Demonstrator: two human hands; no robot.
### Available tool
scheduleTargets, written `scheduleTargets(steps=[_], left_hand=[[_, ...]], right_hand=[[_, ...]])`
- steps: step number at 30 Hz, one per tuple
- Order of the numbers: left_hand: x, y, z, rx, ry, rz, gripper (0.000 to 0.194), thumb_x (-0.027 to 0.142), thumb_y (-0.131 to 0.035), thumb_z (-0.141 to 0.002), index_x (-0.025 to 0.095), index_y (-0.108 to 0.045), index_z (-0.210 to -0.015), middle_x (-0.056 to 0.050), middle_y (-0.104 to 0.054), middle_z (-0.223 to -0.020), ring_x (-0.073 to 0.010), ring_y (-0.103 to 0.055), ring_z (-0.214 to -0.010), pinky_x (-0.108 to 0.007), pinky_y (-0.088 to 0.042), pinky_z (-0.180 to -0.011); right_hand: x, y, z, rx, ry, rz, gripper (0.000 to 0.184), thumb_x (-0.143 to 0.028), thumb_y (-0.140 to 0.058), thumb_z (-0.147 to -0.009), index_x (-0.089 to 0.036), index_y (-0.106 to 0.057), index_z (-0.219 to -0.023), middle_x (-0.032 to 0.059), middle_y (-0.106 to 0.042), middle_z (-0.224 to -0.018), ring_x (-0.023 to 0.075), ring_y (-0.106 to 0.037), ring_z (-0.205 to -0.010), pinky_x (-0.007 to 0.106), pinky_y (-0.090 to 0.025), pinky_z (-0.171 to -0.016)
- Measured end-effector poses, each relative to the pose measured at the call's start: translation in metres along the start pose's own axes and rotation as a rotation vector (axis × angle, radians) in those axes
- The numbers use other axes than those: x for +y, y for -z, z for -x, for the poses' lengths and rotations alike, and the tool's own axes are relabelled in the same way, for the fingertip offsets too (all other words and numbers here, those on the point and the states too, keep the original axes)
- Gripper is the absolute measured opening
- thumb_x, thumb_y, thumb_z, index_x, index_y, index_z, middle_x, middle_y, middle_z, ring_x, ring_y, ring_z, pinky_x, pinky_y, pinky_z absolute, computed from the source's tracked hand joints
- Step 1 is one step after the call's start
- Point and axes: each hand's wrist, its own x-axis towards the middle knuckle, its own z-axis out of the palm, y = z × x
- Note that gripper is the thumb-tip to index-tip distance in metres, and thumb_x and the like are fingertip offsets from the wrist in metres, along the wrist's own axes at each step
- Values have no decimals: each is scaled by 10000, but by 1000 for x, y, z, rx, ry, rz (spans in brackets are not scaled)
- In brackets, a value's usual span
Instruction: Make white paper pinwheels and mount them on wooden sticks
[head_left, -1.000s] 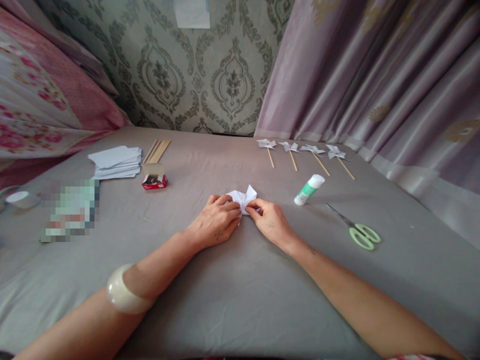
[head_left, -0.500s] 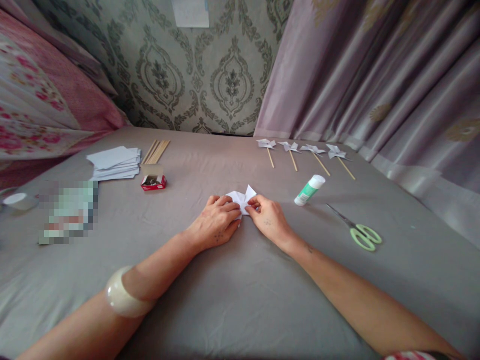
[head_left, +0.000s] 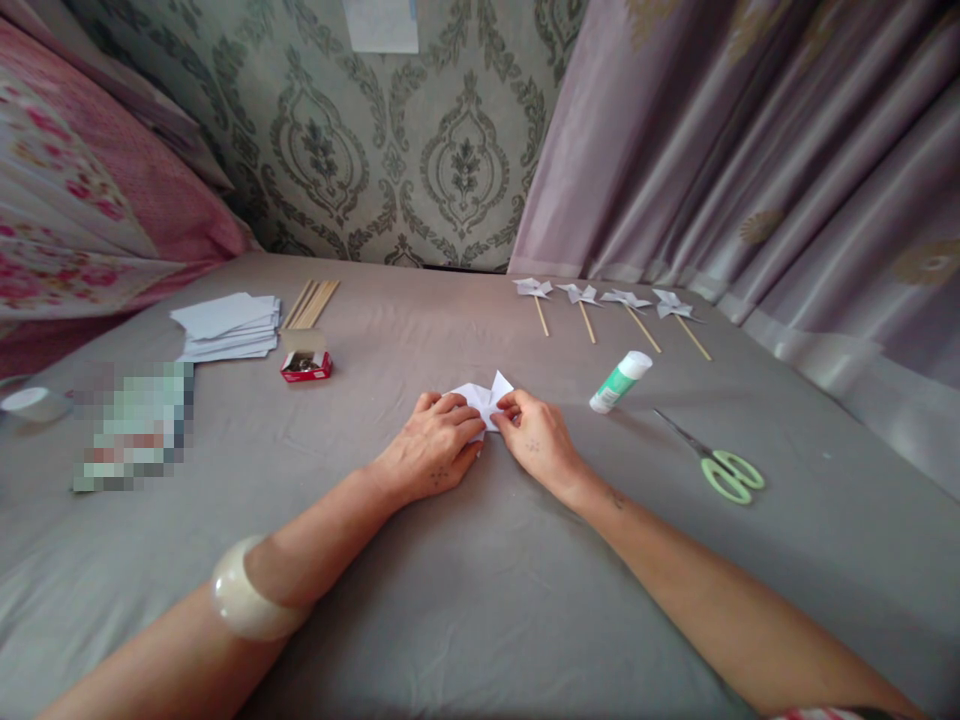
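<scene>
A white paper pinwheel (head_left: pixel 480 397) lies on the grey cloth between my hands, one pointed blade standing up on its right side. My left hand (head_left: pixel 439 440) is laid over its left part, fingers closed on the paper and hiding much of it. With thumb and fingertips, my right hand (head_left: pixel 536 430) pinches the pinwheel's right side near the centre. To the right of that hand are a green and white glue stick (head_left: pixel 621 382) and scissors (head_left: pixel 724 470) with light green handles.
Several finished pinwheels on sticks (head_left: pixel 581 295) lie in a row at the back right. Back left are a stack of white paper (head_left: pixel 229 330), wooden sticks (head_left: pixel 313 304) and a small open red box (head_left: pixel 306 370) of metal bits. A blurred packet (head_left: pixel 139 425) and white roll (head_left: pixel 34 404) lie far left.
Almost nothing differs. Both hands keep their hold on the paper pinwheel, and the view has shifted very slightly.
</scene>
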Motion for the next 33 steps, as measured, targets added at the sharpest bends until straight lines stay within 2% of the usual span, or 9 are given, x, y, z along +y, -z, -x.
scheduleTargets(steps=[23, 33], left_hand=[[0, 0, 1, 18, -2, 6, 245, 238, -460, -905, 192, -661, -1037, -81, -690, -1004, -244, -549, -1040, -408, -347, -878], [0, -2, 1, 24, -1, 19, 250, 235, -461, -903, 199, -658, -1052, -80, -686, -1009, -242, -548, -1042, -410, -347, -881]], right_hand=[[-3, 1, -3, -13, -50, -5, 70, -205, -641, -793, -177, -648, -856, 60, -722, -808, 175, -670, -718, 274, -479, -686], [-1, -1, -3, -11, -25, -1, 82, -216, -622, -809, -176, -653, -874, 65, -720, -817, 179, -667, -729, 280, -476, -697]])
